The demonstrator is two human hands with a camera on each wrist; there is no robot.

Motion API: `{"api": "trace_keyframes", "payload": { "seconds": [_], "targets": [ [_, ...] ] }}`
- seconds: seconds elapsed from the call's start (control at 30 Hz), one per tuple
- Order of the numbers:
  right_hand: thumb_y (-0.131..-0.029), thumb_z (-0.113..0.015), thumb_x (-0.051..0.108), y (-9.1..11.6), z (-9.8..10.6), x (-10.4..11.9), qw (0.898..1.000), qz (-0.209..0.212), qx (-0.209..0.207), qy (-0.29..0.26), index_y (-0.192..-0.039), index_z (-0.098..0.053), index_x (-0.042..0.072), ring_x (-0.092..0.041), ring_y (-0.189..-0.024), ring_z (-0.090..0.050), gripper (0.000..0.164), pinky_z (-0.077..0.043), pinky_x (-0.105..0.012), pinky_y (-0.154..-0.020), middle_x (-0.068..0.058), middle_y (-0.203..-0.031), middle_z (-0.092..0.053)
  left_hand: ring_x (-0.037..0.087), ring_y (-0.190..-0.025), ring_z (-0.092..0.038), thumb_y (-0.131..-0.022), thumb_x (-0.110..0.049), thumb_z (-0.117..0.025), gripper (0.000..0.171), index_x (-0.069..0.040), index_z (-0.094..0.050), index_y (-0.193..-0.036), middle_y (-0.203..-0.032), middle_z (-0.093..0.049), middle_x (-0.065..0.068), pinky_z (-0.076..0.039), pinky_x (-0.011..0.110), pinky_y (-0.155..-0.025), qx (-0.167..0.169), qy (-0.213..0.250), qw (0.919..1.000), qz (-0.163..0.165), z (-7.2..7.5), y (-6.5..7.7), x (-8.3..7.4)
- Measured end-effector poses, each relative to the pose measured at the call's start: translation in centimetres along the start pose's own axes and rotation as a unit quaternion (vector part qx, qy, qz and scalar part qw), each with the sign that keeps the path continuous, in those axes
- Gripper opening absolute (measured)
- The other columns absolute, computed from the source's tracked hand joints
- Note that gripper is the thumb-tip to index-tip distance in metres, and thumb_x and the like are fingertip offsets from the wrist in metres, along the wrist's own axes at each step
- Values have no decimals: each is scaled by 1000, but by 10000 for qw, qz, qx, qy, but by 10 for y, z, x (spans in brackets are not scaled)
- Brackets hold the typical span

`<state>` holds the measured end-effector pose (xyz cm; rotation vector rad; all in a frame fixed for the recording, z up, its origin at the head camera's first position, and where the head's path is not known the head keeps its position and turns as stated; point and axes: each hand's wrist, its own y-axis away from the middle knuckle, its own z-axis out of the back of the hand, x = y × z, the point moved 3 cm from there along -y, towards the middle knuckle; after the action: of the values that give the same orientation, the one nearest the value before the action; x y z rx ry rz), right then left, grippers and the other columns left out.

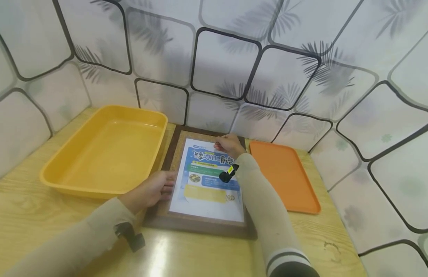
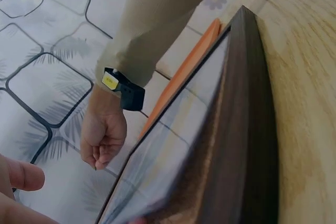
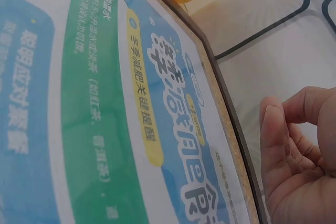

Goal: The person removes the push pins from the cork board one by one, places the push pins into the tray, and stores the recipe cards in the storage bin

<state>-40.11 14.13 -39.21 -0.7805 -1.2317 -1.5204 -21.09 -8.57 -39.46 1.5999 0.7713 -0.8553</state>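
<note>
A printed sheet (image 1: 208, 181) with a blue, green and yellow layout and Chinese text lies on a cork board (image 1: 177, 161) with a dark wooden frame. My left hand (image 1: 155, 190) rests at the board's left side, its fingers loosely straight by the sheet's left edge. In the left wrist view the edge of the sheet (image 2: 181, 124) curves above the cork. Over the sheet's top right corner is my right hand (image 1: 231, 145). Its thumb and forefinger (image 3: 275, 129) meet at the tips and the other fingers curl in; no object shows between them.
A deep yellow tray (image 1: 162, 134) stands left of the board. To the right, partly behind my right forearm, lies a flat orange tray (image 1: 286, 173). The wooden table (image 1: 186, 254) backs onto a patterned wall (image 1: 224, 65). A black wrist device (image 1: 229, 174) sits on my right sleeve.
</note>
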Motion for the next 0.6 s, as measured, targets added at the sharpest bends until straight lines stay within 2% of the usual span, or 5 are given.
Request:
{"api": "trace_keyframes", "payload": {
  "seconds": [0.17, 0.3, 0.47, 0.6],
  "targets": [
    [-95, -60, 8, 8, 4, 2, 10000, 50, 37, -13, -113, -58, 1, -20, -84, -63, 19, -55, -26, -78, -15, -104, -63, 40, -123, -41, -102, -19, -42, 55, 12, -25, -144, -138, -35, 30, -43, 48, -97, -37, -133, 9998, -134, 2, -2, 1],
    [-94, -60, 6, 12, 10, 1, 9999, 100, 1, -98, -113, -59, -1, -18, -82, -63, 21, -55, -26, -77, -15, -101, -63, 42, -124, -43, -100, -9, -44, 51, 14, -27, -142, -136, -41, 30, -46, 48, -96, -101, -361, 9990, -260, 3, -4, 2],
    [-95, -59, 5, 16, 19, -1, 9997, 211, 19, -91, -116, -60, -4, -17, -80, -63, 23, -56, -26, -76, -15, -99, -63, 45, -125, -44, -96, 0, -49, 55, 16, -24, -143, -139, -37, 33, -47, 50, -95, -157, -643, 9969, -422, 2, -5, 3],
    [-95, -59, 5, 21, 25, -3, 9996, 280, 42, -7, -119, -59, -4, -18, -82, -62, 25, -55, -29, -80, -16, -101, -63, 43, -118, -49, -92, 6, -48, 54, 17, -28, -141, -136, -40, 34, -51, 47, -90, -224, -904, 9943, -522, -1, -4, 3]
  ]
}}
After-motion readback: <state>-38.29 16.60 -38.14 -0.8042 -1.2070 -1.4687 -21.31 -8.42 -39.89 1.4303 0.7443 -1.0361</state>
